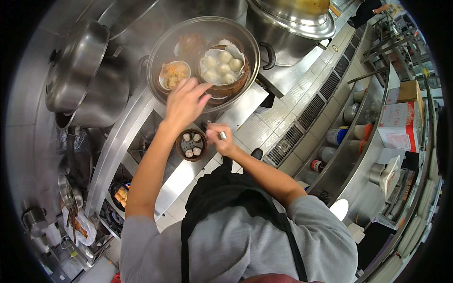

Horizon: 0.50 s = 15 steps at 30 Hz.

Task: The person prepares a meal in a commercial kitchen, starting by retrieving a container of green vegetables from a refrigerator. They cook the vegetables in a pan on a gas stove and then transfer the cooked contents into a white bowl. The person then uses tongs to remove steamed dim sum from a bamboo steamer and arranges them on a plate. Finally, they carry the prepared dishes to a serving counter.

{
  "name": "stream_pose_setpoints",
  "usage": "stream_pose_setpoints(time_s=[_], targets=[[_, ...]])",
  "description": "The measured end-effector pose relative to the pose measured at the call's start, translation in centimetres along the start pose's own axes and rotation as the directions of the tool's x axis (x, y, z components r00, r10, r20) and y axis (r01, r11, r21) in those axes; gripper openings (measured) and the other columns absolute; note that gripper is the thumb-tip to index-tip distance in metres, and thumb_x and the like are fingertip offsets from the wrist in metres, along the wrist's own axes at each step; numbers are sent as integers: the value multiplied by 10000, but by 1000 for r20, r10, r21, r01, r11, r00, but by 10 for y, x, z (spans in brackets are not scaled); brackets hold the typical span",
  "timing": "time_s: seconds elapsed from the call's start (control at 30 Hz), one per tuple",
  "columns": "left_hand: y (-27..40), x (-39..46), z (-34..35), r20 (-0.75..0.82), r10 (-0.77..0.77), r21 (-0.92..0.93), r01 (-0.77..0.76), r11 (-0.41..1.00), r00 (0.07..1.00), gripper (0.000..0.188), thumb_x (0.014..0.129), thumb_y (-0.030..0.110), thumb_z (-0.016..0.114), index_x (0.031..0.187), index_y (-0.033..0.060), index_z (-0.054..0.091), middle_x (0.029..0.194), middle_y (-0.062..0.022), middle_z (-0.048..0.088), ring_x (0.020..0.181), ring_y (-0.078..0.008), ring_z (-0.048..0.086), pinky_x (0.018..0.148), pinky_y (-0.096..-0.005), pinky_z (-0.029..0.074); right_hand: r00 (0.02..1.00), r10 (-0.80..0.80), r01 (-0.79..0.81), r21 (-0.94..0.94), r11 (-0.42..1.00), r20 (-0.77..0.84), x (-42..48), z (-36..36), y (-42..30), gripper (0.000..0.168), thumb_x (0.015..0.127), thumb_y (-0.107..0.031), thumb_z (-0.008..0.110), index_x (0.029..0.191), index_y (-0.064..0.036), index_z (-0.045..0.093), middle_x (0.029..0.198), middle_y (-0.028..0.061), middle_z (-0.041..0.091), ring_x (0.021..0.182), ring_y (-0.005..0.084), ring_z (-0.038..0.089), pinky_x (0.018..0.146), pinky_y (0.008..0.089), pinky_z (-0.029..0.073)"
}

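My left hand is blurred over the near rim of a large round metal steamer pot, its fingers apart beside a bamboo steamer basket. Several round white buns sit on paper in that basket. Left of it, a white bowl holds pale orange-topped food. Steam partly veils another dish of reddish food behind. Lower down, my right hand is closed around a metal utensil handle; its working end cannot be made out. Next to that hand, a small bamboo basket contains several dumplings.
A tall lidded stockpot stands right of the steamer, and large metal pots are at left. Food cooks in a dark pan near a flame. Shelves with jars and a carton line the right. Another person stands far off.
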<state>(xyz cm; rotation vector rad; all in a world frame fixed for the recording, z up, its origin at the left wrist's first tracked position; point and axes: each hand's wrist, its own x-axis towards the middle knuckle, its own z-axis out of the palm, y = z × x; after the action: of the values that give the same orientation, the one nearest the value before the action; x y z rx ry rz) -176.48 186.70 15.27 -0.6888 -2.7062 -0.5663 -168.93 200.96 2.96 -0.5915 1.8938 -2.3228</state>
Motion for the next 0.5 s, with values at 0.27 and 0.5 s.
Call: stream_pose_setpoints(time_s=[0.27, 0.5], targets=[[-14, 29, 40, 155, 282, 124, -301, 945, 947, 226, 752, 238, 742, 893, 75, 672, 901, -47, 578, 904, -236, 550, 792, -368, 424, 970, -30, 6, -99, 995, -240, -73, -70, -48, 457, 960, -251, 497, 573, -8, 481, 546, 70, 502, 480, 170, 488, 467, 300, 358], [25, 10, -39, 21, 245, 179, -245, 953, 969, 254, 763, 234, 741, 935, 63, 665, 892, -58, 589, 890, -249, 547, 792, -370, 407, 932, -16, 13, -10, 1000, -363, -135, -125, -67, 475, 963, -270, 483, 575, 3, 485, 541, 92, 507, 473, 158, 487, 463, 282, 378]])
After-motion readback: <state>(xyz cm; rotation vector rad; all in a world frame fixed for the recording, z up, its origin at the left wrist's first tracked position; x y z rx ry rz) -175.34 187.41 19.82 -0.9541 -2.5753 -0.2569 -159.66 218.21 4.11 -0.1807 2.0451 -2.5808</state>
